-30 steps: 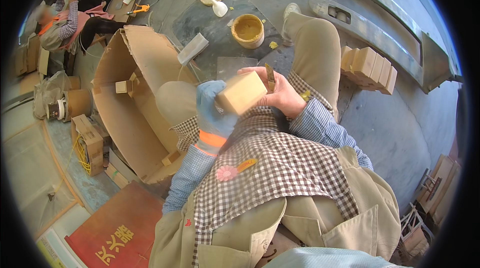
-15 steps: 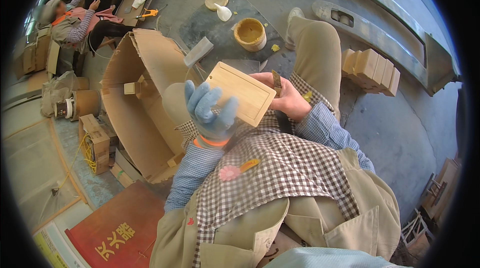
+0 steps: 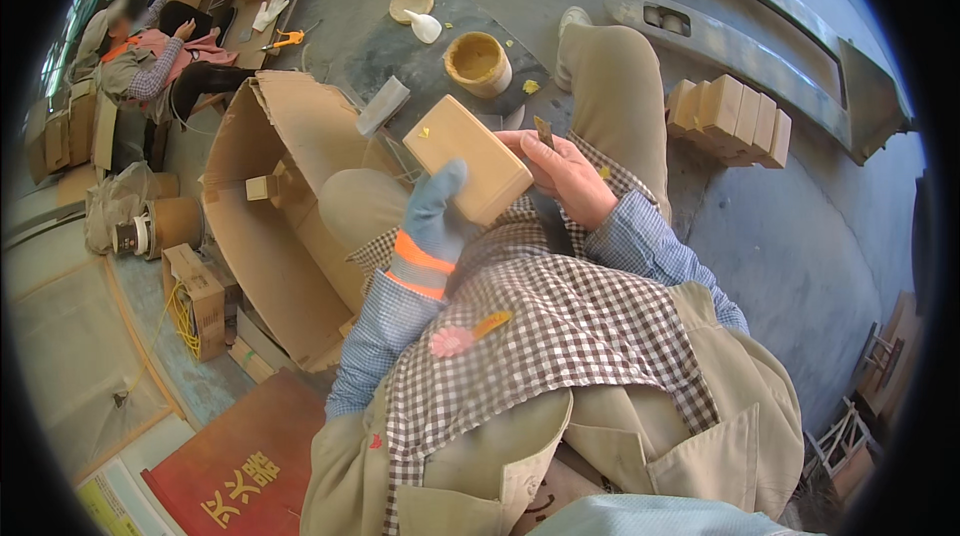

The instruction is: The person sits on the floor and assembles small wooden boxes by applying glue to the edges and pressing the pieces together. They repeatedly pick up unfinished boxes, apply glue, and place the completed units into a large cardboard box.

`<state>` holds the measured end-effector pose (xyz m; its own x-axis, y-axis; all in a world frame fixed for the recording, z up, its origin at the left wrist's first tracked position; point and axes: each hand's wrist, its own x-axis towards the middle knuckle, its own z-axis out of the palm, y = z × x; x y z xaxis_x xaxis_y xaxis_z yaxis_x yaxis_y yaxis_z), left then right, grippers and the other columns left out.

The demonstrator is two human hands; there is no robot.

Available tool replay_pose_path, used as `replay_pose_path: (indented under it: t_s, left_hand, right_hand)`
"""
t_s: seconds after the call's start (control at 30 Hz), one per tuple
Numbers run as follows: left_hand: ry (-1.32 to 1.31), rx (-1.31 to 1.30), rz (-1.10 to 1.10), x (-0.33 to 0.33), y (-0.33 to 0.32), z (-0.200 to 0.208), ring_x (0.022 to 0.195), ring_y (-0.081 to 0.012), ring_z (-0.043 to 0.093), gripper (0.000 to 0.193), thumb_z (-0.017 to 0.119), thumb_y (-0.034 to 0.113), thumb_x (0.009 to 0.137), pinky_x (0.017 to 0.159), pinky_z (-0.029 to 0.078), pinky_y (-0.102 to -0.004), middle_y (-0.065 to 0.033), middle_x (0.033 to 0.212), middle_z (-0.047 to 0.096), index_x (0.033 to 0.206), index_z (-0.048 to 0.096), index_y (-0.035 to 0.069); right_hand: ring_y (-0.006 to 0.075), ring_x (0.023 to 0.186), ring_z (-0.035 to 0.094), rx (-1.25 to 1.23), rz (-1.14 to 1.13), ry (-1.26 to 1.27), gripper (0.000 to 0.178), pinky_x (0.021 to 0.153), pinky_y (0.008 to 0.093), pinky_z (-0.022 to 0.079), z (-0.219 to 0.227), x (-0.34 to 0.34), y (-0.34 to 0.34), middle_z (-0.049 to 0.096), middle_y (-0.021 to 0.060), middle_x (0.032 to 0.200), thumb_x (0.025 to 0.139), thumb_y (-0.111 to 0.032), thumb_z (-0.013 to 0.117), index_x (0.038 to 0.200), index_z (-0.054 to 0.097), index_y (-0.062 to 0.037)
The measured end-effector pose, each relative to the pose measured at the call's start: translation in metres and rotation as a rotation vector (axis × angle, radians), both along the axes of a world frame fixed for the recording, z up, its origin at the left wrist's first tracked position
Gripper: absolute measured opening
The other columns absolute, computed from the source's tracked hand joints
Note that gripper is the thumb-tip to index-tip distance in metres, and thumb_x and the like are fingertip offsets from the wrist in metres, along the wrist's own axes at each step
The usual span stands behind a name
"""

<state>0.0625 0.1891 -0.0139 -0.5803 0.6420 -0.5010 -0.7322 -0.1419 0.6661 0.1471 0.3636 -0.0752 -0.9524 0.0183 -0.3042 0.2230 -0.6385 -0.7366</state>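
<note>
Wooden box [image 3: 468, 158] had flipped over, grip of the gloved left hand [image 3: 434, 208] clamped on it, bare right hand [image 3: 568, 176] pinching a thin blade [image 3: 544, 131].

Smooth, matt wooden box [image 3: 466, 158]; cardboard carton [image 3: 268, 274] (matt too); woven cloth apron [image 3: 560, 336].
</note>
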Motion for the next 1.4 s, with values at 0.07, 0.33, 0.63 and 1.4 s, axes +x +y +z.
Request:
replay_pose_path:
  t_s: [0.07, 0.33, 0.63, 1.4]
  left_hand:
    - [-0.121, -0.057, 0.047, -0.002, 0.003, -0.005, 0.119, -0.0200, 0.058, 0.057, 0.068, 0.034, 0.093, 0.101, 0.049, -0.0370, -0.0086, 0.128, 0.060, 0.137, 0.050, 0.003]
    - [-0.262, -0.030, 0.070, -0.007, 0.013, -0.018, 0.112, -0.0195, 0.064, 0.061, 0.068, 0.043, 0.093, 0.086, 0.057, -0.0328, -0.0073, 0.125, 0.063, 0.139, 0.048, 0.008]
    - [0.339, -0.136, -0.192, 0.025, 0.047, -0.026, 0.110, -0.0204, 0.062, 0.063, 0.074, 0.019, 0.087, 0.094, 0.053, -0.0333, -0.0109, 0.126, 0.060, 0.140, 0.046, -0.001]
    - [0.362, -0.421, -0.155, 0.001, 0.039, -0.058, 0.107, -0.0209, 0.062, 0.041, 0.061, 0.024, 0.101, 0.096, 0.051, -0.0357, -0.0101, 0.122, 0.059, 0.133, 0.048, 0.004]
  right_hand:
    - [0.0066, 0.092, 0.060, -0.052, 0.007, -0.091, 0.048, 0.082, 0.0223, 0.049, 0.000, 0.001, 0.001, 0.066, 0.0027, 0.111, 0.108, -0.035, 0.042, 0.137, 0.056, 0.0006]
    - [-0.0003, 0.053, 0.025, -0.138, -0.064, -0.119, 0.047, 0.047, 0.0197, 0.021, -0.003, 0.004, 0.006, 0.040, -0.0108, 0.071, 0.108, -0.035, 0.042, 0.135, 0.058, -0.0004]
    - [0.0123, 0.095, 0.060, 0.028, -0.140, -0.226, 0.044, 0.082, 0.0302, 0.050, -0.027, 0.038, 0.028, 0.064, 0.0043, 0.106, 0.091, -0.038, 0.071, 0.119, 0.063, -0.0046]
    - [0.0282, 0.111, 0.068, 1.516, -0.442, -1.329, 0.069, 0.093, 0.0407, 0.055, -0.114, 0.146, 0.302, 0.071, 0.0117, 0.114, 0.078, -0.057, 0.071, 0.130, 0.059, -0.0133]
